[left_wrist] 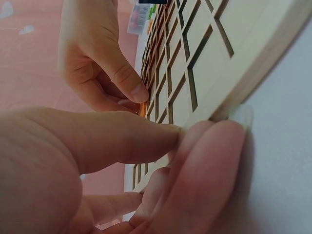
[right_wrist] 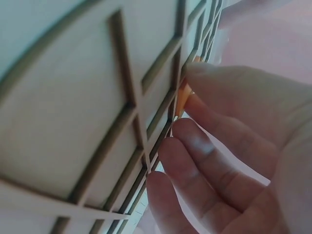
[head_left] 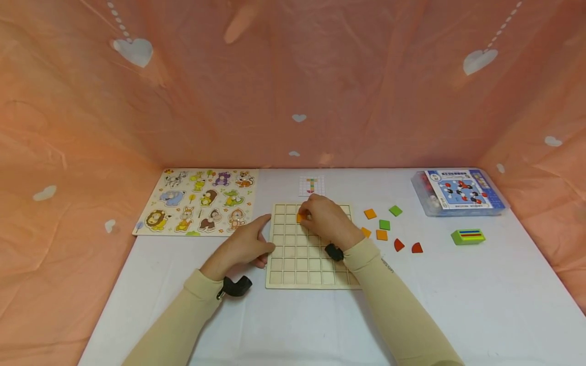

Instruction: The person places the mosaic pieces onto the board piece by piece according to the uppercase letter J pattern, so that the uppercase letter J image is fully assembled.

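Note:
A pale wooden grid board [head_left: 293,264] lies on the white table. My right hand [head_left: 320,216] reaches over its far rows and pinches an orange square tile [head_left: 300,218] between thumb and fingers, at a cell there. The orange tile [right_wrist: 183,97] shows edge-on against the grid [right_wrist: 97,112] in the right wrist view, and as a sliver [left_wrist: 143,108] in the left wrist view. My left hand [head_left: 244,244] grips the board's left edge [left_wrist: 234,92], thumb on top and fingers at the side.
Loose orange tiles [head_left: 370,214], green tiles [head_left: 396,210] and red quarter-round pieces [head_left: 399,245] lie right of the board. A pattern card [head_left: 312,186] sits behind it, an animal puzzle [head_left: 199,201] at left, a plastic box [head_left: 458,192] and a green block [head_left: 468,236] at right. Pink cloth walls surround the table.

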Demonstrator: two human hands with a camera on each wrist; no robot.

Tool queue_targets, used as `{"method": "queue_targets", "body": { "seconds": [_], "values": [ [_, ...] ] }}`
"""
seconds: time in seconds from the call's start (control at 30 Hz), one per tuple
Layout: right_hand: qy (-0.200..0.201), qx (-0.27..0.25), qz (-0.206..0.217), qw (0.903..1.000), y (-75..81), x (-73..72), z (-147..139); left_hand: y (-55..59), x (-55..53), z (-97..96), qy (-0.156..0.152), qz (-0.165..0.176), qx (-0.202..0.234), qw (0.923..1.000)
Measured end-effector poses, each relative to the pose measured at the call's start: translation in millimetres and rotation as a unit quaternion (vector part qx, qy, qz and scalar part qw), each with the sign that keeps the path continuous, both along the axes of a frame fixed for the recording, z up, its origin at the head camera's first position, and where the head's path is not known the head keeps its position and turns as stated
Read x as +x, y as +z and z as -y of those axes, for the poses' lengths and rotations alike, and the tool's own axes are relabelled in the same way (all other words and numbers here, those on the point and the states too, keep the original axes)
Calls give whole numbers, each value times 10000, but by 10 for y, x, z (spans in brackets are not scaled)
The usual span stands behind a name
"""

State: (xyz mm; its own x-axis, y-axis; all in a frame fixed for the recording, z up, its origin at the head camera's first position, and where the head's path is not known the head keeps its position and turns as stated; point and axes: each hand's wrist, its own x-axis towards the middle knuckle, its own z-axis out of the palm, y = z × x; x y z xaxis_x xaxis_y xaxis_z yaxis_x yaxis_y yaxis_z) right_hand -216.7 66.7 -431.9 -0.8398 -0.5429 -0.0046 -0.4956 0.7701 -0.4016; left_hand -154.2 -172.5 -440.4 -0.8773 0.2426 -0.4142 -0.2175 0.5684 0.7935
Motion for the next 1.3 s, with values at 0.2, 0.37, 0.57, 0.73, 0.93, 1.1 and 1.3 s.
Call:
{"method": "queue_targets", "body": {
  "seconds": [0.2,0.37,0.57,0.73,0.93,1.1,1.3],
  "values": [
    [-12,13,75,10000,23,25,-37,9,9,-26,-30,-11,37,10000],
    [-143,-300,296,9990,84,41,-165,8,17,-34,-12,-6,55,10000],
    [-601,-714,378,9949,168,150,-615,4,18,18,24,30,-127,9999],
    [-1113,-690,339,9908,194,286,-1071,40,4,59,-31,-47,-152,9999],
    [-1677,-466,755,9818,136,421,-1485,52,-11,50,-66,41,-145,9999],
    [-1765,-387,905,9794,91,493,-1659,42,-1,29,-94,30,-132,9999],
    [-1735,-279,860,9807,80,515,-1735,26,0,4,-94,6,-29,10000]
  ]
}}
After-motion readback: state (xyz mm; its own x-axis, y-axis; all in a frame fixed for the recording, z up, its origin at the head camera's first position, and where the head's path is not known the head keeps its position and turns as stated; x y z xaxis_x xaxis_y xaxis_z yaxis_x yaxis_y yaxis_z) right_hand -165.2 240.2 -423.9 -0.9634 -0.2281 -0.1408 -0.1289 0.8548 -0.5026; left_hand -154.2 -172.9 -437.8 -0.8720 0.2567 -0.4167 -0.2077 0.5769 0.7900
